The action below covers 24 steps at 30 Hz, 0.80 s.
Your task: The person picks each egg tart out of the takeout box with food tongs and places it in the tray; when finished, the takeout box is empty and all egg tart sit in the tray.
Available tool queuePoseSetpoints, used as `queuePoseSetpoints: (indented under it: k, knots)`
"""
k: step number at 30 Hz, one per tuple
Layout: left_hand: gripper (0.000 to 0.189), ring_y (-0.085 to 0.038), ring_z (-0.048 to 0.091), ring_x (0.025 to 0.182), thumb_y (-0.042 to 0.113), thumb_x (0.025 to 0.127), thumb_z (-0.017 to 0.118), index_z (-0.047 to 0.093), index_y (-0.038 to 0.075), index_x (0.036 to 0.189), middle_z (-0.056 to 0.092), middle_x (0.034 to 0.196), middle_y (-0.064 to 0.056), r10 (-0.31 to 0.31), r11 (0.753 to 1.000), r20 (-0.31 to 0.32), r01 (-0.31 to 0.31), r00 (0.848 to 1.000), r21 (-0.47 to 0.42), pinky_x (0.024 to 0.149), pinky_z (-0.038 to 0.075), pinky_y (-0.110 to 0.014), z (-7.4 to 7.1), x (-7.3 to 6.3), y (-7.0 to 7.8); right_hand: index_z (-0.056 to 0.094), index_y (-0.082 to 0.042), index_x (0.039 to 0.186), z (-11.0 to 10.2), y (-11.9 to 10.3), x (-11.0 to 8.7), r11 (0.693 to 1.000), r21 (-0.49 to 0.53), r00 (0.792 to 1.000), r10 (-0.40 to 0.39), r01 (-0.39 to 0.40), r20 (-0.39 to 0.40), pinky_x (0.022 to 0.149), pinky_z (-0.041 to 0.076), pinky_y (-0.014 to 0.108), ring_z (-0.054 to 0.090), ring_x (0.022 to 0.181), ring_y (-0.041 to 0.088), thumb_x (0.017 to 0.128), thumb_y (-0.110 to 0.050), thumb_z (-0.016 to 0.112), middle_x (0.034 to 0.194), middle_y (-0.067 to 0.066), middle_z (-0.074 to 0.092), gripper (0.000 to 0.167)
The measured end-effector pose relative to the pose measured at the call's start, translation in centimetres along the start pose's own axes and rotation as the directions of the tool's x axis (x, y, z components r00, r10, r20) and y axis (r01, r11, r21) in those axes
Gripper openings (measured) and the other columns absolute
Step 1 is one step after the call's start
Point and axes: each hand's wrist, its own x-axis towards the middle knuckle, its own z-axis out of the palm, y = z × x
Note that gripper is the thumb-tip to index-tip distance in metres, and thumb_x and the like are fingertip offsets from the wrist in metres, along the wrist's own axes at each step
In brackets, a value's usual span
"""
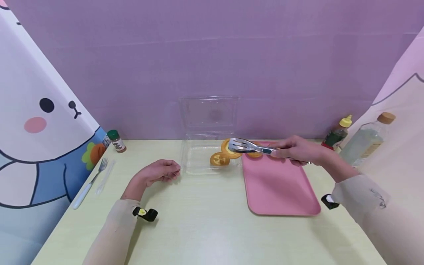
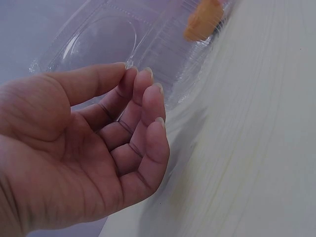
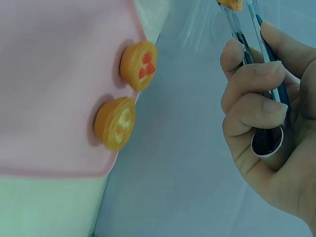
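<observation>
My right hand point(image 1: 298, 150) grips metal tongs point(image 1: 246, 145) whose tips hold an egg tart point(image 1: 226, 151); a bit of this tart shows between the tongs' arms at the top of the right wrist view. It hangs over a clear plastic container point(image 1: 195, 171) with its lid raised at the back. Inside the container sits another egg tart point(image 1: 219, 159). At the container's left edge, my left hand point(image 1: 159, 172) pinches the rim between thumb and forefinger, other fingers curled. On the pink tray point(image 1: 281, 195) stand a tart with red pieces point(image 3: 139, 65) and a tart with pale topping point(image 3: 115, 123).
To the left lie a fork point(image 1: 87, 187) and a clear plastic utensil point(image 1: 105, 178); behind them stands a green-capped spice jar point(image 1: 117, 141). A yellow-capped sauce bottle point(image 1: 337, 134) and a cork-topped clear bottle point(image 1: 366, 141) are beyond my right arm. A purple cloth point(image 1: 212, 55) closes off the back.
</observation>
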Motion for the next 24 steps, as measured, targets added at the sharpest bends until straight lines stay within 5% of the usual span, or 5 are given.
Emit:
queuePoseSetpoints:
  k: [7, 24]
  knots:
    - [0.032, -0.017, 0.060, 0.088, 0.027, 0.103, 0.056, 0.058, -0.004, 0.114, 0.064, 0.097, -0.002, -0.007, 1.000, 0.000, 0.007, 1.000, 0.001, 0.080, 0.051, -0.031, 0.0, -0.1, -0.1, 0.066, -0.010, 0.127, -0.5, 1.4, -1.3, 0.999, 0.004, 0.999, 0.034, -0.034, -0.019, 0.042, 0.032, 0.026, 0.035, 0.046, 0.010, 0.096, -0.034, 0.067, 0.070, 0.000, 0.054, 0.039]
    - [0.031, -0.016, 0.060, 0.087, 0.026, 0.103, 0.056, 0.058, -0.004, 0.113, 0.064, 0.096, -0.001, 0.000, 1.000, 0.008, 0.000, 1.000, -0.003, 0.080, 0.051, -0.031, 0.0, -0.1, -0.1, 0.063, -0.006, 0.132, -1.1, 4.4, -3.2, 0.997, 0.049, 0.998, 0.055, -0.054, -0.025, 0.041, 0.033, 0.024, 0.037, 0.045, 0.008, 0.098, -0.031, 0.064, 0.072, -0.001, 0.057, 0.042]
